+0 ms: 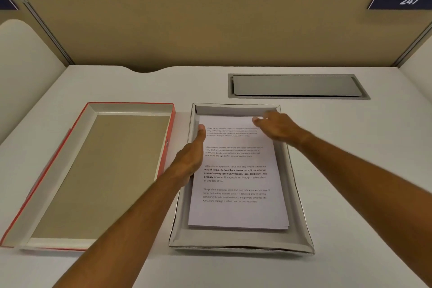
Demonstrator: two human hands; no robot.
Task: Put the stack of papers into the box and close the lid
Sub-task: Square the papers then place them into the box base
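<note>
A stack of printed white papers [238, 210] lies flat inside the shallow grey box [240, 244] in the middle of the desk. My left hand [190, 158] rests along the stack's left edge, thumb on the top sheet near the far left corner. My right hand [278, 126] hovers over the far right corner of the stack, fingers spread and lightly touching the paper. To the left, the red-edged lid [98, 170] sits upside down, its brown inside facing up.
A grey metal cable hatch [297, 86] is set into the desk behind the box. A tan partition wall [198, 28] closes the back of the desk, with a number plate "247" [406, 0] at the top right.
</note>
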